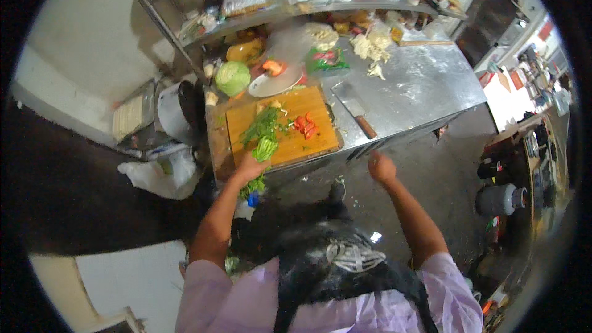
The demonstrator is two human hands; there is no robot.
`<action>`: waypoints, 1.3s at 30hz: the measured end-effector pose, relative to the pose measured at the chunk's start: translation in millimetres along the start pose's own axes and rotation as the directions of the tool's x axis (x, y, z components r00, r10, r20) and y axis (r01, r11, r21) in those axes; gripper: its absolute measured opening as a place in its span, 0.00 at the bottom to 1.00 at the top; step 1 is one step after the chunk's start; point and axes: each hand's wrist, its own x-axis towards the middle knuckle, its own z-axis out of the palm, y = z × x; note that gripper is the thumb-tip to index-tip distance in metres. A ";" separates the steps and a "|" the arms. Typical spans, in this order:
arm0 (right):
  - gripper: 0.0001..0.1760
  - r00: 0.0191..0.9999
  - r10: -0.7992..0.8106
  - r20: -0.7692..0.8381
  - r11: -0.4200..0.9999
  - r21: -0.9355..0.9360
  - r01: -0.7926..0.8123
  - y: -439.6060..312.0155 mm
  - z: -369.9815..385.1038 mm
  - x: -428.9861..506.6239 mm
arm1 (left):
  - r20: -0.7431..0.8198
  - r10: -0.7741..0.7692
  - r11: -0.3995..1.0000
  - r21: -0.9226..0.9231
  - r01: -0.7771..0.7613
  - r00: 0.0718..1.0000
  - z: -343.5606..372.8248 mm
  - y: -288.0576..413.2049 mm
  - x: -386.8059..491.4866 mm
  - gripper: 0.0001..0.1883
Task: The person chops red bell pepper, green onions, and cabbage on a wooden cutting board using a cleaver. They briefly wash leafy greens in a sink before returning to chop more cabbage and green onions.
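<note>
My left hand (252, 167) is closed around a bunch of leafy green vegetable (265, 148) at the near left edge of a wooden cutting board (296, 152). Leaves hang below the hand, past the board's edge. Feathery green herbs (260, 125) and cut red pieces (306, 125), perhaps tomato or pepper, lie on the board. To its right a cleaver (349, 99) rests on the metal table, its wooden handle towards me. My right hand (382, 167) is in the air beyond the table's front edge, curled and slightly blurred; whether it holds anything cannot be told.
Behind the board stand a cabbage (232, 78) and a white plate (273, 84) near an orange-red piece. A green bag (327, 60) and pale leafy pieces (371, 48) lie farther back, under a loaded shelf (319, 8). A large pot (175, 107) stands left of the table (416, 88).
</note>
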 end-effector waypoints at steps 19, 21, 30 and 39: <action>0.27 0.969 -0.213 0.122 0.945 0.279 0.173 -16.9 -69.8 125.4 | 0.096 -0.122 0.961 -0.237 0.142 0.988 51.7 -4.8 24.0 0.22; 0.17 0.900 -0.321 0.294 0.777 0.625 0.073 0.7 -65.8 112.3 | 0.087 -0.030 0.981 -0.188 0.046 0.996 51.5 -9.0 39.6 0.21; 0.14 0.725 -0.478 0.496 0.876 0.206 0.437 -88.0 -47.8 117.5 | 0.195 0.075 0.920 -0.393 0.008 0.978 24.3 -16.2 46.8 0.22; 0.18 0.778 -0.528 0.340 0.849 0.227 0.478 -118.2 -42.9 120.4 | 0.281 0.036 0.981 0.171 -0.087 0.959 79.2 10.9 121.8 0.39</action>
